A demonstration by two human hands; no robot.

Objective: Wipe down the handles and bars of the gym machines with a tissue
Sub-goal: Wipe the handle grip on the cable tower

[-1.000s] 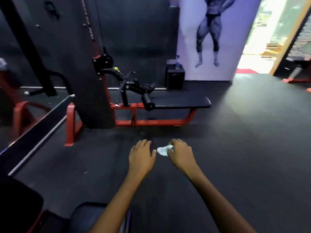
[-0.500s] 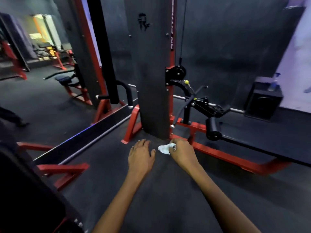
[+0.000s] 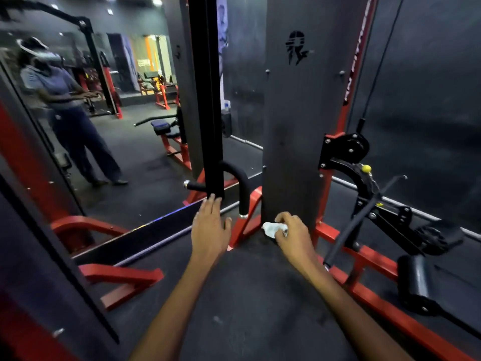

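My right hand (image 3: 292, 231) pinches a crumpled white tissue (image 3: 272, 228), held out in front of the grey weight-stack column (image 3: 294, 126). My left hand (image 3: 211, 225) is stretched forward with straight fingers and holds nothing; its fingertips lie just under the black upright post (image 3: 208, 100) in view. A black curved padded handle (image 3: 240, 186) hangs between the two hands, a little beyond them. To the right sits the machine's black lever bar (image 3: 364, 217) with a yellow knob (image 3: 366, 168) and a black roller pad (image 3: 416, 282).
A wall mirror (image 3: 117, 126) on the left reflects a standing person and more machines. Red frame rails (image 3: 390, 303) run along the dark rubber floor on the right; a red foot (image 3: 125, 280) lies at lower left. A cable (image 3: 377, 69) drops to a pulley (image 3: 348, 149).
The view has swung left and closer to the weight-stack column. Both hands stay stretched out ahead; the right keeps the tissue, and the hands have spread further apart.
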